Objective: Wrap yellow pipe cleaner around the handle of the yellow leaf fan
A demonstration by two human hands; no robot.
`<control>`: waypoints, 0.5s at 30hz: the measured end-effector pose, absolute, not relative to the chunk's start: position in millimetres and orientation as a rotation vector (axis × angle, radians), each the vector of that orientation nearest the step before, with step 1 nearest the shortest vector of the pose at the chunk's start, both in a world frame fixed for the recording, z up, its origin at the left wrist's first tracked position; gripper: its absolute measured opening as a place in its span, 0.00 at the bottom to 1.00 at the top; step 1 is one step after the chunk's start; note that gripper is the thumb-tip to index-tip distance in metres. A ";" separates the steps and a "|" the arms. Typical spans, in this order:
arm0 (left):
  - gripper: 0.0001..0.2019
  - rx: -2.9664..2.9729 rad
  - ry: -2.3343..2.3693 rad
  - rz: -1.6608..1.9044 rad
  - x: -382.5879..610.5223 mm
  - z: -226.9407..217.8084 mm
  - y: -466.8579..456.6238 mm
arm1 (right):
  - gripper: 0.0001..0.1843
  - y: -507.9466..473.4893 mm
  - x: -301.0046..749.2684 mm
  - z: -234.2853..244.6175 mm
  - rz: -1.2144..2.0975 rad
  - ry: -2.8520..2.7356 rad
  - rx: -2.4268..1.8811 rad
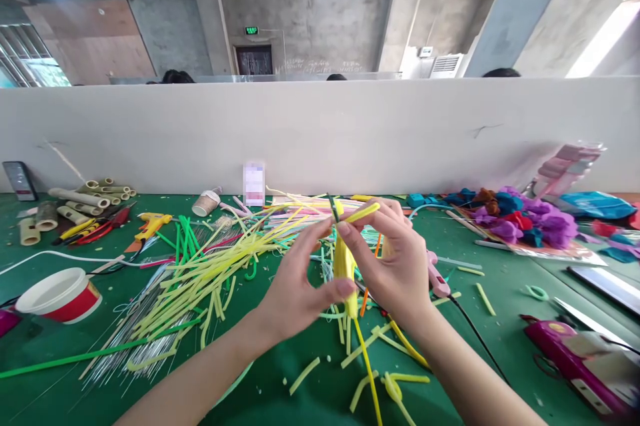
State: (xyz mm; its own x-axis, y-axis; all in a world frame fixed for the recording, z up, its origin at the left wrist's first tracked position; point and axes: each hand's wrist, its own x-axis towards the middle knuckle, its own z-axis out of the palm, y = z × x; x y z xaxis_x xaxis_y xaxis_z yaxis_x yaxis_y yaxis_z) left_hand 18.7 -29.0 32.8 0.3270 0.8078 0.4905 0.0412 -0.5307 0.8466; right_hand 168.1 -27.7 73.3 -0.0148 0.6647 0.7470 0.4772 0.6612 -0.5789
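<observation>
Before me, a yellow pipe-cleaner piece (344,263) hangs upright between both hands, its thin yellow stem (369,363) running down toward the table's near edge. My left hand (295,279) is closed around its left side, fingertips at the top and thumb against the lower body. From the right, my right hand (397,263) pinches a short yellow strip (364,213) at the top of the piece. A dark green tip (332,206) sticks up by the left fingertips. Yellow-green pipe cleaners (215,266) lie heaped beyond my left forearm.
On the green table (270,386) are a paper cup (60,296), a yellow glue gun (151,226), bamboo pieces (90,203), green stems (185,239), a pink tool (439,276), a magenta device (575,359), scissors (595,323) and purple flowers (555,223). A white partition (320,133) stands behind.
</observation>
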 end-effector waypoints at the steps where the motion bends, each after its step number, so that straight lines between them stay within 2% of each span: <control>1: 0.39 1.876 0.726 1.226 20.0 35.6 -33.7 | 0.09 -28.5 167.4 73.8 0.086 -1.679 -0.965; 2: 0.39 1.909 0.736 1.199 20.7 38.3 -37.1 | 0.10 -28.8 167.4 74.8 0.043 -1.697 -0.977; 4: 0.31 1.908 0.811 1.147 19.4 42.5 -38.0 | 0.10 -27.4 170.8 78.0 0.105 -1.720 -0.991; 6: 0.19 1.828 0.874 1.081 13.9 44.7 -31.2 | 0.10 -24.2 178.9 82.5 0.306 -1.738 -0.992; 8: 0.13 1.740 0.906 1.020 5.5 45.7 -20.4 | 0.10 -20.8 189.5 87.0 0.574 -1.729 -0.987; 15: 0.20 1.517 0.756 1.007 -7.3 43.5 -4.3 | 0.04 -18.1 198.7 84.5 1.227 -1.523 -0.718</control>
State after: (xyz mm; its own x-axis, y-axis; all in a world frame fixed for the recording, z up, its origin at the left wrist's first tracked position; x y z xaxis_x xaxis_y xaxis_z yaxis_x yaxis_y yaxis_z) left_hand -7.3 -4.3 43.5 0.4330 0.8805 0.1928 -0.0602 -0.1852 0.9809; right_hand 198.7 -18.1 84.5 -0.3137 0.8887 0.3344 -0.1378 0.3058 -0.9421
